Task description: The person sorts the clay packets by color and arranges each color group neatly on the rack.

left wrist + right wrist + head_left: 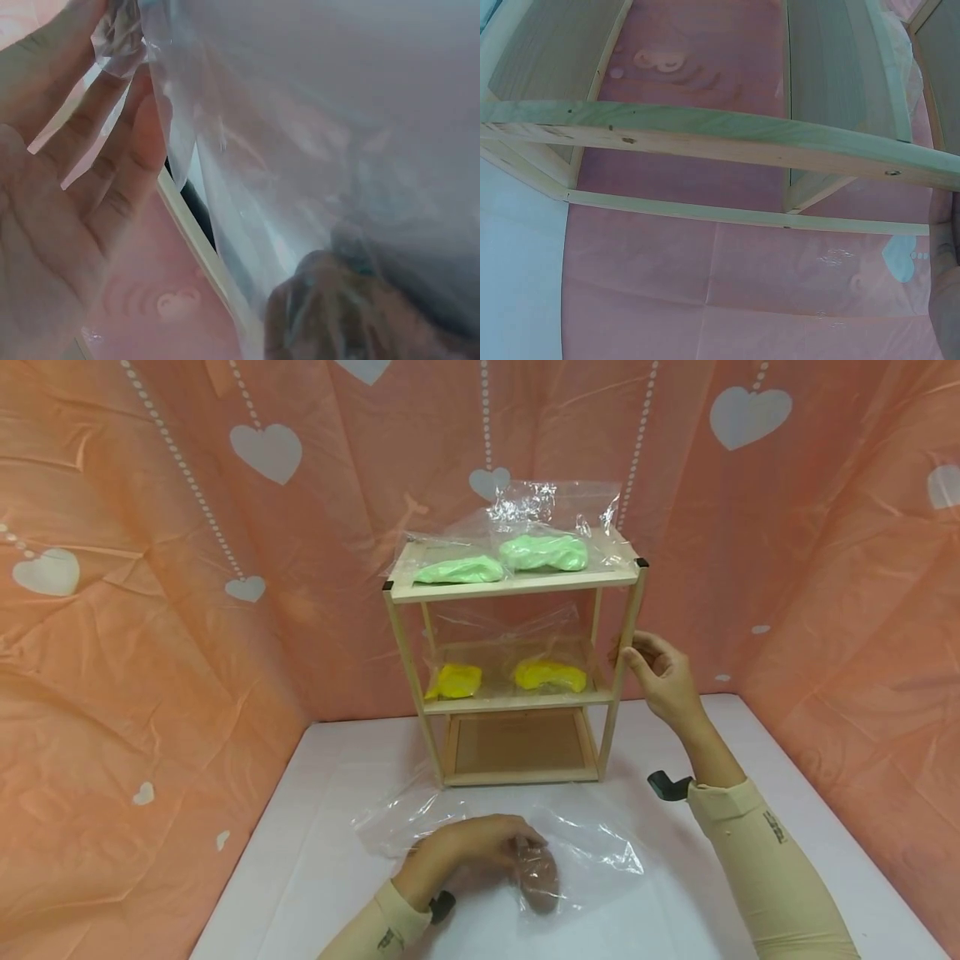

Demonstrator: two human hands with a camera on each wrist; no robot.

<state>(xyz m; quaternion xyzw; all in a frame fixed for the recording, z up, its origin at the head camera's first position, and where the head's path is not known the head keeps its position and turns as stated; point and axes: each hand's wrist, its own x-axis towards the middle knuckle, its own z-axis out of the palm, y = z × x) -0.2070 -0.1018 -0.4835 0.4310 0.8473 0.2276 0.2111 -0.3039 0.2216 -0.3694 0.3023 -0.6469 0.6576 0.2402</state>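
Note:
A three-tier wooden shelf rack (525, 777) stands upright at the table's back. My right hand (663, 681) grips its right front post (624, 643) between the middle and top shelves; in the right wrist view only the hand's edge (945, 300) shows. In front of the rack, my left hand (480, 843) pinches a clear plastic bag holding a brown lump (540, 881). The left wrist view shows fingers (127, 180) against the bag, and a second bagged brown lump (330, 307) nearby. In the head view, the left hand mostly hides that second lump.
Two bags with light green lumps (543, 552) lie on the top shelf. Bags with yellow lumps (551, 676) lie on the middle shelf. The white tabletop (337, 860) is enclosed by a pink-orange cloth (187, 677) with white hearts.

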